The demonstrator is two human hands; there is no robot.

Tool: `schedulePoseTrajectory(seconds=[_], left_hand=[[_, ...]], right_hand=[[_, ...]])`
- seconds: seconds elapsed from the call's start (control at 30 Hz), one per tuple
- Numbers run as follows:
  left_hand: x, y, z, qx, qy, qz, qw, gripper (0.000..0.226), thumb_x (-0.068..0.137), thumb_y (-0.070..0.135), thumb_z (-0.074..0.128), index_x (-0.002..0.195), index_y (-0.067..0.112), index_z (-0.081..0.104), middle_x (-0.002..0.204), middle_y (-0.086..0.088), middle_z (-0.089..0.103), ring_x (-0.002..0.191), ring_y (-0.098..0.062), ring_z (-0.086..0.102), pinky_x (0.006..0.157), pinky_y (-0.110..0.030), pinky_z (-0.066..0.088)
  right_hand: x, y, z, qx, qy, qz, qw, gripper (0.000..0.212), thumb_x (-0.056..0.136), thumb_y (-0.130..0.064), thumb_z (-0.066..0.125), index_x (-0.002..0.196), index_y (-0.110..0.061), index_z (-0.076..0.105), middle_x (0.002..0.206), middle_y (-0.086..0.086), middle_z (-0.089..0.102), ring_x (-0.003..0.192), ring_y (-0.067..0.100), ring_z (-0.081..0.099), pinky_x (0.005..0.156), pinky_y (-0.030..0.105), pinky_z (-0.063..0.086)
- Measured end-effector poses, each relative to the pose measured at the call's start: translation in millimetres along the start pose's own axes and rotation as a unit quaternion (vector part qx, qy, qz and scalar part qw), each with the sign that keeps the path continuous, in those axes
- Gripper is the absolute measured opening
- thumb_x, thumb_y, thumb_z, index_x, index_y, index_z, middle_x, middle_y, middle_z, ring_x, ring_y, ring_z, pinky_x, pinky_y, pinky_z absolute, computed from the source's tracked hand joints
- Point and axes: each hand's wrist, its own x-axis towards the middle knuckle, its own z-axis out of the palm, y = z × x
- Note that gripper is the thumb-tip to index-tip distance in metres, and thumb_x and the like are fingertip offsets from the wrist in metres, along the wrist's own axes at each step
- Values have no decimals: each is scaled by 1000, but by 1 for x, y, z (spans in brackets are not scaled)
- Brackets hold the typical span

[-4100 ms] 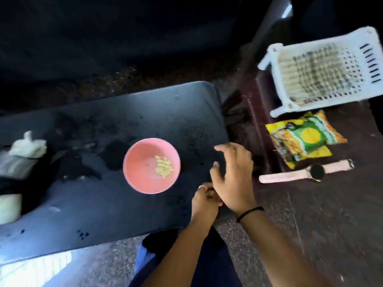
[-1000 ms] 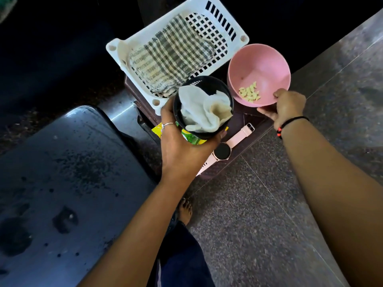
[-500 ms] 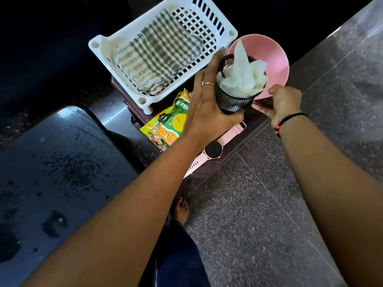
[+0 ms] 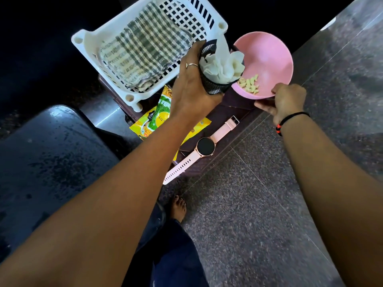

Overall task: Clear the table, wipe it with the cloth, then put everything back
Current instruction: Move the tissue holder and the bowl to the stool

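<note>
Gripping one mesh cup (image 4: 213,85), left hand (image 4: 190,90); right hand (image 4: 284,100) holds one pink bowl (image 4: 267,59)

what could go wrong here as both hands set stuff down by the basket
The pink bowl is tilted in the right hand, so the pale pieces could slide out. The left hand holds the mesh cup tipped against it, so its white tissue may fall. The watch lies near the stool's edge.

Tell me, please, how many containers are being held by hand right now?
2: the black mesh cup, stuffed with white tissue, in the left hand, and the pink bowl gripped at its near rim by the right hand.
</note>
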Motion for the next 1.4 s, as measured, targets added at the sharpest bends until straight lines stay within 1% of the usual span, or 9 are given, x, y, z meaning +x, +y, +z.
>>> schedulePoseTrajectory(seconds=[0.1, 0.23, 0.4, 0.63, 0.93, 1.03, 1.13, 1.27, 1.4], left_hand=[[1, 1, -1, 100, -11, -21, 995, 97, 63, 33, 73, 145, 22, 24, 135, 4, 49, 114, -21, 55, 93, -41, 40], [4, -3, -4, 126, -50, -28, 990, 105, 68, 18, 74, 151, 28, 10, 131, -5, 41, 91, -26, 57, 62, -33, 44], [15, -1, -1, 276, -70, -58, 957, 109, 68, 33, 80, 150, 22, 9, 141, -4, 35, 126, -29, 44, 97, -43, 33], [16, 5, -6, 297, -66, -82, 949, 120, 57, 53, 82, 149, 22, 12, 144, -8, 26, 133, -31, 28, 102, -46, 28], [-8, 6, -32, 208, 2, -51, 977, 114, 57, 70, 71, 149, 30, 17, 148, -3, 25, 135, -25, 23, 101, -42, 25], [-26, 0, -44, 159, 74, -27, 984, 85, 76, 68, 56, 147, 29, 27, 146, -2, 32, 132, -23, 30, 102, -42, 27], [-44, -9, -62, 115, 151, -11, 982, 58, 91, 51, 48, 141, 26, 38, 141, -1, 41, 128, -19, 36, 98, -37, 29], [-66, -28, -103, 91, 247, 1, 965, 44, 95, 35, 49, 136, 18, 45, 137, -5, 46, 126, -23, 41, 97, -35, 31], [-104, -63, -160, 77, 308, -40, 948, 47, 94, 27, 49, 139, 15, 42, 141, -6, 42, 132, -21, 36, 108, -40, 28]], right_hand=[[0, 1, -1, -3, 0, 0, 1000, 27, 85, 4, 40, 108, -5, 50, 89, 1, 53, 83, 23, 59, 57, 41, 61], [2, 4, -2, -37, 6, -1, 999, 37, 84, 3, 40, 119, -1, 50, 90, 1, 53, 82, 23, 60, 53, 37, 60], [3, 2, 0, -51, -3, -5, 999, 33, 86, 3, 38, 116, -4, 48, 89, -1, 52, 79, 19, 58, 56, 37, 61], [2, -2, 2, -100, -38, 16, 994, 30, 85, -7, 44, 115, -10, 43, 106, 19, 63, 67, 29, 65, 50, 37, 59], [-14, 3, 1, -115, -22, -6, 993, 33, 85, -30, 51, 113, -18, 40, 103, 8, 59, 69, 24, 62, 51, 31, 57], [-23, 9, 0, -132, 80, -100, 983, 40, 80, -37, 53, 114, -17, 45, 116, 5, 54, 100, 26, 58, 72, 31, 47], [-45, 0, 4, -232, 186, -278, 913, 52, 77, -36, 51, 123, -11, 50, 127, 11, 49, 117, 29, 44, 76, 19, 20], [-98, -25, 42, -215, 154, -472, 841, 61, 69, -32, 51, 125, -7, 52, 127, 10, 52, 121, 26, 45, 94, 12, 22], [-166, -19, 108, -209, 74, -595, 773, 66, 71, -21, 59, 128, 11, 48, 132, 21, 51, 127, 39, 44, 109, 39, 27]])
